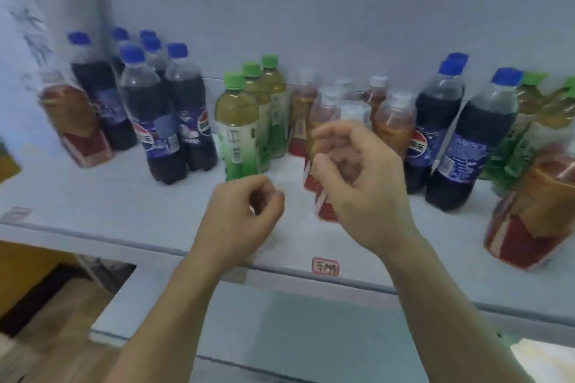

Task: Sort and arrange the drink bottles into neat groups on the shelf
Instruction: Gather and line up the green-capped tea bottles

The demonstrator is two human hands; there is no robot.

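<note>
Left hand (245, 211) loosely curled, empty, right hand (357, 177) half-open, empty, just before red-label tea bottle (320, 146), shelf (124, 202) beneath

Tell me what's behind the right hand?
Behind the right hand stands a cluster of white-capped amber tea bottles. The nearest one's red label peeks out beside the palm. The hand hides most of that bottle, so contact is unclear.

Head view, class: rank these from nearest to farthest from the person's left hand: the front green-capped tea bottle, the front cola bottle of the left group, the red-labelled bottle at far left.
From the left hand:
1. Front green-capped tea bottle, just behind it.
2. Front cola bottle, farther left.
3. Red-labelled bottle, at the far left end.
</note>
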